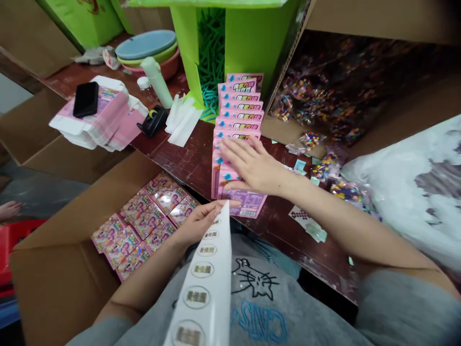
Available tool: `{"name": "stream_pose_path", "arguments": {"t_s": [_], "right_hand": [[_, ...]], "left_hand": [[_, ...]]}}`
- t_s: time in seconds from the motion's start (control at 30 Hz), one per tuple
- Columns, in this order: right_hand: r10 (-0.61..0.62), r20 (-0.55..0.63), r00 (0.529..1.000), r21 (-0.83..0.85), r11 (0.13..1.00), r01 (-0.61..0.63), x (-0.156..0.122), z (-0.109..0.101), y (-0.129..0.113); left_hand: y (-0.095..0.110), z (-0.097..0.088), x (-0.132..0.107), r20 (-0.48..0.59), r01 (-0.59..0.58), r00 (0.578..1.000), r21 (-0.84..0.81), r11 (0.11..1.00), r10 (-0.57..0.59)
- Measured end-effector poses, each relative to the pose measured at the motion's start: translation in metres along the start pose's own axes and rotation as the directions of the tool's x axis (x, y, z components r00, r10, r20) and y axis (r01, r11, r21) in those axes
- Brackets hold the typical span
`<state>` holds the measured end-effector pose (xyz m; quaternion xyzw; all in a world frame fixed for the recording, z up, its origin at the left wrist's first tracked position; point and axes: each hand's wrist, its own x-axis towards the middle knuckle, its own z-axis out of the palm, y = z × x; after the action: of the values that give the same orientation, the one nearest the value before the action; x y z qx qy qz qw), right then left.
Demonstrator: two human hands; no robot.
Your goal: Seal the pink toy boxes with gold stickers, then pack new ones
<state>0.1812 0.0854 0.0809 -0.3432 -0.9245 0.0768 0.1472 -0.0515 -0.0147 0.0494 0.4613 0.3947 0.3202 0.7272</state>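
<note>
At the far left of the dark wooden table (187, 161) in front of me, a black phone (85, 98) lies on a stack of flat pink cartons (111, 122). Behind it are stacked bowls (147, 48), with a white bottle (157, 81), a black tape dispenser (153, 120) and white paper strips (183, 120) nearby. A green box (248, 43) holds green sticks (212, 48). Bags of coloured beads (324, 91) fill a cardboard box (360, 19) to my right, beside a white plastic bag (414, 182). An open carton (54, 283) on my left holds rows of pink packets (144, 218).

- Grey shirt (288, 307): blue letters, seen upside down, that look like "CATS".
- Flat pink cardboard boxes (240, 114): yellow Chinese characters along the top, too blurred to read.
- White sheet of round stickers (211, 293): print on each sticker blurred, unreadable.
</note>
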Motion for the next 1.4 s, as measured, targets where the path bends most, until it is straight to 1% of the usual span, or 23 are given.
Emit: {"name": "stream_pose_path", "arguments": {"t_s": [0.1, 0.17, 0.2, 0.27, 0.33, 0.37, 0.43, 0.5, 0.53, 0.57, 0.6, 0.63, 0.67, 0.7, 0.73, 0.77, 0.83, 0.9, 0.97, 1.03, 1.13, 1.27, 1.4], "right_hand": [[0.095, -0.113, 0.989, 0.141, 0.987, -0.079, -0.011, -0.016, 0.003], [0.208, -0.215, 0.954, 0.329, 0.935, -0.130, -0.032, -0.035, -0.013], [0.262, -0.233, 0.936, 0.443, 0.886, -0.138, -0.045, -0.043, -0.025], [0.318, -0.172, 0.932, 0.645, 0.752, -0.137, -0.073, -0.051, -0.052], [0.298, -0.045, 0.954, 0.741, 0.650, -0.168, -0.095, -0.047, -0.076], [0.295, 0.009, 0.955, 0.746, 0.634, -0.203, -0.103, -0.042, -0.084], [0.346, 0.047, 0.937, 0.700, 0.657, -0.278, -0.112, -0.028, -0.093], [0.426, 0.024, 0.905, 0.640, 0.689, -0.341, -0.116, -0.017, -0.092], [0.455, 0.000, 0.890, 0.621, 0.698, -0.357, -0.118, -0.015, -0.089], [0.469, -0.025, 0.883, 0.611, 0.706, -0.358, -0.121, -0.015, -0.085], [0.470, -0.047, 0.882, 0.609, 0.713, -0.348, -0.124, -0.017, -0.080], [0.462, -0.065, 0.884, 0.608, 0.721, -0.333, -0.127, -0.020, -0.075], [0.445, -0.077, 0.892, 0.605, 0.732, -0.313, -0.131, -0.023, -0.071], [0.421, -0.086, 0.903, 0.601, 0.745, -0.290, -0.133, -0.025, -0.067], [0.397, -0.090, 0.913, 0.598, 0.755, -0.269, -0.135, -0.026, -0.064], [0.375, -0.086, 0.923, 0.599, 0.760, -0.253, -0.136, -0.026, -0.062], [0.381, -0.086, 0.920, 0.618, 0.745, -0.251, -0.137, -0.020, -0.058], [0.467, -0.111, 0.877, 0.667, 0.689, -0.283, -0.138, -0.011, -0.056], [0.562, -0.144, 0.814, 0.727, 0.619, -0.299, -0.140, -0.001, -0.055], [0.618, -0.158, 0.770, 0.773, 0.562, -0.293, -0.144, 0.007, -0.055], [0.650, -0.168, 0.741, 0.807, 0.523, -0.275, -0.147, 0.016, -0.057], [0.697, -0.171, 0.697, 0.828, 0.485, -0.281, -0.144, 0.021, -0.061], [0.776, -0.086, 0.625, 0.886, 0.346, -0.308, -0.141, 0.024, -0.059]], "left_hand": [[0.002, -0.003, -0.001, -0.048, -0.034, 0.998, 0.041, 0.999, 0.036], [0.004, -0.009, -0.004, -0.151, -0.114, 0.981, 0.067, 0.991, 0.123], [0.006, -0.012, -0.006, -0.222, -0.159, 0.958, 0.114, 0.981, 0.182], [0.012, -0.017, -0.009, -0.349, -0.239, 0.869, 0.323, 0.916, 0.350], [0.021, -0.016, -0.011, -0.359, -0.285, 0.735, 0.605, 0.743, 0.575], [0.025, -0.015, -0.011, -0.313, -0.297, 0.669, 0.718, 0.629, 0.674], [0.032, -0.010, -0.010, -0.198, -0.314, 0.570, 0.844, 0.434, 0.798], [0.035, -0.008, -0.010, -0.137, -0.327, 0.521, 0.880, 0.346, 0.842], [0.036, -0.008, -0.010, -0.137, -0.339, 0.523, 0.872, 0.353, 0.841], [0.036, -0.009, -0.011, -0.146, -0.372, 0.551, 0.839, 0.398, 0.822], [0.037, -0.011, -0.012, -0.143, -0.425, 0.610, 0.771, 0.474, 0.779], [0.037, -0.013, -0.013, -0.110, -0.480, 0.692, 0.668, 0.569, 0.713], [0.038, -0.015, -0.014, -0.044, -0.515, 0.771, 0.544, 0.662, 0.635], [0.038, -0.015, -0.015, 0.035, -0.523, 0.824, 0.434, 0.734, 0.566], [0.038, -0.015, -0.016, 0.097, -0.503, 0.857, 0.370, 0.781, 0.506], [0.037, -0.013, -0.016, 0.117, -0.471, 0.879, 0.364, 0.804, 0.462], [0.034, -0.008, -0.014, 0.023, -0.382, 0.910, 0.436, 0.815, 0.414], [0.029, -0.005, -0.011, -0.118, -0.300, 0.912, 0.462, 0.835, 0.393], [0.025, -0.005, -0.009, -0.206, -0.282, 0.898, 0.407, 0.869, 0.388], [0.021, -0.008, -0.006, -0.246, -0.301, 0.885, 0.347, 0.888, 0.395], [0.018, -0.012, -0.002, -0.277, -0.321, 0.868, 0.320, 0.891, 0.412], [0.011, -0.016, 0.004, -0.358, -0.277, 0.846, 0.341, 0.899, 0.396], [0.004, -0.021, 0.007, -0.415, -0.259, 0.818, 0.353, 0.899, 0.399]]}}
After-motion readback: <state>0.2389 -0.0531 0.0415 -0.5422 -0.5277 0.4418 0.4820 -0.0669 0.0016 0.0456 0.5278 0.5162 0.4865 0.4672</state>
